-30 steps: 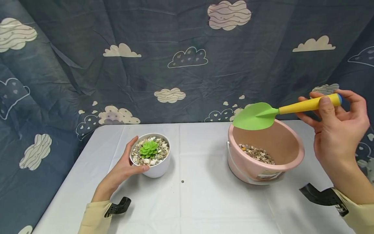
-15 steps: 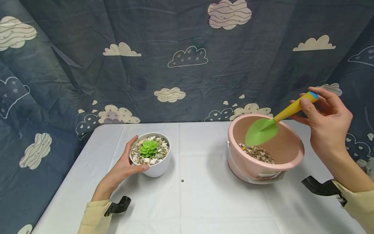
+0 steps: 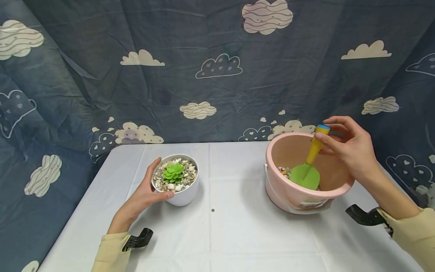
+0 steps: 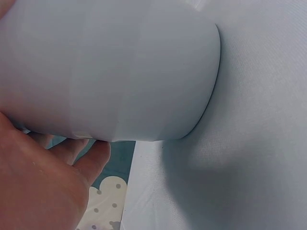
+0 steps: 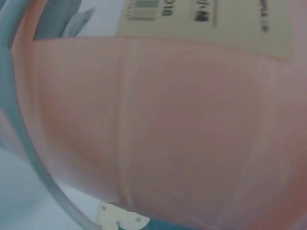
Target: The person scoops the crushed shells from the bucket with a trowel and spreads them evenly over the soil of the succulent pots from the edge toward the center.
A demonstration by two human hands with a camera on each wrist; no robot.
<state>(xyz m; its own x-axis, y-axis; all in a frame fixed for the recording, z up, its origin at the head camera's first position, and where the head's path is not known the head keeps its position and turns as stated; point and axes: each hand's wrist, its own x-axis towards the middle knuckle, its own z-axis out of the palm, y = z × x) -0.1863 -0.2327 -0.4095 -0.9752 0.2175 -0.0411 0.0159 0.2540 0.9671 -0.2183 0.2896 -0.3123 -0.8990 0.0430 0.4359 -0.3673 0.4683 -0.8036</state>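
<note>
While my right hand (image 3: pixel 350 151) pinched the trowel (image 3: pixel 307 168) inside the pink bucket (image 3: pixel 295 198), left hand (image 3: pixel 144 194) cupping the white pot (image 3: pixel 183 196), overloaded gravel (image 3: pixel 283 172) risked spilling onto the surface (image 3: pixel 234 234).
</note>
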